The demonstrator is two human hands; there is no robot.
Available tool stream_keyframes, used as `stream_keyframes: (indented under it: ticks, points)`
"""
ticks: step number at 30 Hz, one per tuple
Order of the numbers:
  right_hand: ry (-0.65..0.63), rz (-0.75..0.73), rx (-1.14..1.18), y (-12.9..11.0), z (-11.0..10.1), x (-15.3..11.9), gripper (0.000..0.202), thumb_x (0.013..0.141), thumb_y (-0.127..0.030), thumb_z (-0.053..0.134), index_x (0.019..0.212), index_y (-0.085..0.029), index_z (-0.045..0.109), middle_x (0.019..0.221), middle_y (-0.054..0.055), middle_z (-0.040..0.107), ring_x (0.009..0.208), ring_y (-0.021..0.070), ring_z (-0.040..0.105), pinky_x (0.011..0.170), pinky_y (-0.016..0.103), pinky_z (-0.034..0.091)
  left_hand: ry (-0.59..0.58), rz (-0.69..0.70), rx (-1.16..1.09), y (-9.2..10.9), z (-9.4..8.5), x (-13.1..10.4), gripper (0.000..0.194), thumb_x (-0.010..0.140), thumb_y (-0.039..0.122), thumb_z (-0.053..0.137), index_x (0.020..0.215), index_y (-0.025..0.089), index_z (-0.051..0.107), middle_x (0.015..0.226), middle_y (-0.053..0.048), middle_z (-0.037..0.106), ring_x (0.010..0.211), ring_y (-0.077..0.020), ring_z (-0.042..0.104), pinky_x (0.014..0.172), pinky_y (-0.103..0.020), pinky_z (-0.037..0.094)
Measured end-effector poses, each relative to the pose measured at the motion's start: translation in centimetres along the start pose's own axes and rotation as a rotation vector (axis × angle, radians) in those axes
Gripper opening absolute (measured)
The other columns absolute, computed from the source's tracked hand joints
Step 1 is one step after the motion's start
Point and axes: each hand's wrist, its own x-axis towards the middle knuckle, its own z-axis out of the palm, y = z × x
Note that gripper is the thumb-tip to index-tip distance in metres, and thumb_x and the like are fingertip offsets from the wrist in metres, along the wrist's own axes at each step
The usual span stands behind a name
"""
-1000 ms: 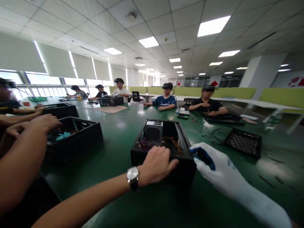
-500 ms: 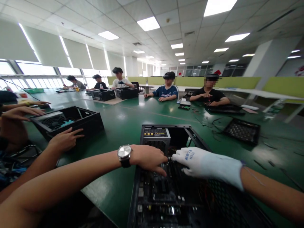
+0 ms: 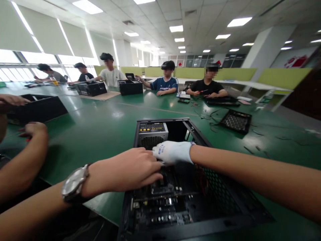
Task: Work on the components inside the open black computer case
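The open computer case (image 3: 190, 187) lies on its side on the green worktop (image 3: 100, 130), directly under both hands. It looks like a heavy, stiff steel box, and its thin sheet edges are probably sharp, so the safest place to take hold is the outer frame rail. The motherboard (image 3: 160, 204) inside is fragile; it should be touched only at its edges or at a connector body. The case is black, with a perforated side wall to the right of the grip and a grey power supply (image 3: 152, 134) just beyond the fingertips.

The left hand (image 3: 127, 169), bare and wearing a wristwatch (image 3: 73, 183), rests with its fingers bent down on the board; they press there and hold nothing that can be seen. The right hand (image 3: 173, 152), in a white glove, lies just beside it with fingers closed together on something small; what it grips cannot be told.

Farther out, another person's arm (image 3: 22, 160) rests at the left, and a black tray (image 3: 235, 121) lies well apart to the right.
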Motion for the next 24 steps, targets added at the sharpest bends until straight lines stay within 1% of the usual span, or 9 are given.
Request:
stream_keyframes:
  ticks: [4,6,8,11,14,16,19,22,24]
  points:
    - [-0.001,0.032,0.007,0.3,-1.3,-1.7,0.036,0.092,-0.034,0.054,0.123,-0.015,0.059,0.112,0.013,0.07,0.099,0.0286,0.069,0.078,0.036,0.051,0.104,-0.041,-0.116,-0.3,-1.2,-2.5,0.034,0.107,0.03,0.042,0.081,0.019,0.059,0.079,-0.002,0.062,0.077,-0.0177,0.057,0.076,-0.03,0.043]
    - [0.001,0.052,0.011,0.4,-2.0,-2.3,0.035,0.093,-0.032,0.055,0.122,-0.015,0.059,0.112,0.013,0.07,0.1,0.0279,0.068,0.079,0.035,0.051,0.128,-0.032,-0.149,0.1,-1.4,-3.5,0.034,0.108,0.028,0.04,0.081,0.019,0.058,0.078,-0.002,0.061,0.076,-0.0177,0.055,0.077,-0.03,0.042]
    - [0.004,0.048,0.012,0.4,-2.2,-2.1,0.036,0.094,-0.032,0.054,0.124,-0.014,0.058,0.114,0.013,0.069,0.102,0.0281,0.068,0.081,0.035,0.051,0.124,-0.013,-0.168,0.7,-1.2,-4.0,0.031,0.107,0.025,0.04,0.082,0.019,0.058,0.079,-0.002,0.061,0.076,-0.0178,0.053,0.078,-0.031,0.041]
    - [0.001,-0.008,0.003,0.0,-1.3,-0.3,0.039,0.093,-0.035,0.057,0.126,-0.014,0.058,0.116,0.014,0.069,0.102,0.0294,0.068,0.08,0.037,0.051,0.067,0.011,-0.194,1.6,-0.6,-3.7,0.025,0.105,0.026,0.046,0.083,0.019,0.058,0.082,-0.002,0.064,0.077,-0.0181,0.055,0.08,-0.033,0.041]
    - [-0.048,-0.06,-0.017,-0.6,0.6,2.1,0.039,0.089,-0.033,0.063,0.124,-0.017,0.061,0.112,0.012,0.071,0.094,0.0295,0.07,0.071,0.038,0.052,-0.038,0.005,-0.198,2.2,-0.1,-3.1,0.021,0.101,0.036,0.058,0.086,0.021,0.06,0.082,-0.001,0.066,0.078,-0.019,0.059,0.078,-0.033,0.043]
    - [-0.083,-0.078,-0.03,-1.0,1.7,3.0,0.037,0.088,-0.03,0.064,0.124,-0.018,0.062,0.111,0.011,0.071,0.09,0.0289,0.071,0.067,0.037,0.052,-0.113,-0.01,-0.185,2.4,0.1,-2.6,0.022,0.096,0.043,0.066,0.088,0.022,0.063,0.081,0.0,0.067,0.076,-0.0194,0.062,0.073,-0.033,0.045]
    - [-0.098,-0.097,-0.024,-1.3,2.2,3.1,0.041,0.088,-0.031,0.065,0.126,-0.016,0.061,0.116,0.013,0.07,0.092,0.0291,0.071,0.068,0.036,0.053,-0.183,-0.011,-0.156,2.5,0.0,-1.9,0.027,0.09,0.048,0.072,0.088,0.022,0.067,0.077,0.0,0.069,0.072,-0.0204,0.065,0.065,-0.032,0.045]
    - [-0.11,-0.089,0.01,-1.4,2.0,2.8,0.046,0.089,-0.031,0.065,0.131,-0.015,0.057,0.122,0.015,0.067,0.098,0.0294,0.07,0.073,0.037,0.054,-0.21,0.008,-0.127,2.3,0.1,-0.8,0.026,0.087,0.047,0.076,0.09,0.021,0.07,0.076,-0.001,0.071,0.065,-0.0205,0.066,0.057,-0.031,0.043]
    - [-0.135,-0.087,0.018,-1.5,1.7,2.8,0.043,0.091,-0.03,0.062,0.131,-0.016,0.057,0.124,0.015,0.067,0.102,0.0292,0.07,0.075,0.037,0.054,-0.239,0.018,-0.121,2.2,0.2,0.1,0.027,0.084,0.047,0.078,0.089,0.021,0.071,0.073,-0.002,0.072,0.059,-0.0199,0.065,0.052,-0.03,0.041]
